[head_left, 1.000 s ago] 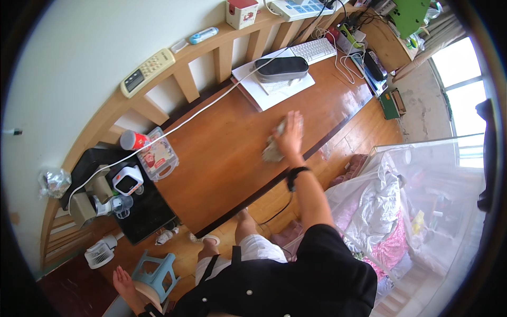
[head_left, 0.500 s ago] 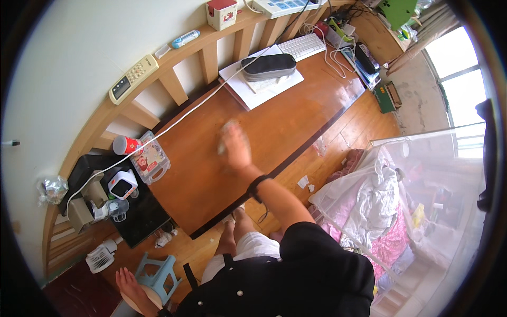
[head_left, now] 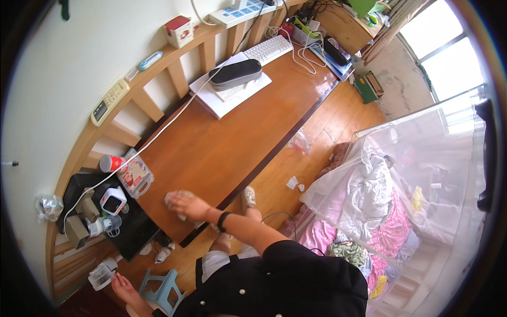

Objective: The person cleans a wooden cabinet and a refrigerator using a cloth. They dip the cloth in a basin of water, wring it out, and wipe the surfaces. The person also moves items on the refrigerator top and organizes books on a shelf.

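Note:
A pale, crumpled cloth (head_left: 170, 198) lies pressed against the near-left end of the brown wooden desk (head_left: 211, 153). My right hand (head_left: 190, 206) is closed over it, and only the cloth's edges show around the fingers. A dark band circles that wrist. Down at the lower left, my left hand (head_left: 124, 288) hangs away from the desk with its fingers stretched out and holds nothing. Beside it are a white fan (head_left: 102, 274) and a light-blue plastic stool (head_left: 168, 290). A clear plastic case (head_left: 138, 174) lies near the desk's left edge, just beyond my right hand.
A grey pencil case (head_left: 236, 75) rests on white papers (head_left: 224, 105) at the back, near a white keyboard (head_left: 269, 48). One white cable (head_left: 171, 122) crosses the desk's far-left side. To the right stands a netted bed (head_left: 364, 201) with bedding; paper scraps (head_left: 292, 182) lie on the floor.
My right hand has moved with the cloth from the desk's middle to its near-left end. The view has shifted, and my left hand remains low and outstretched.

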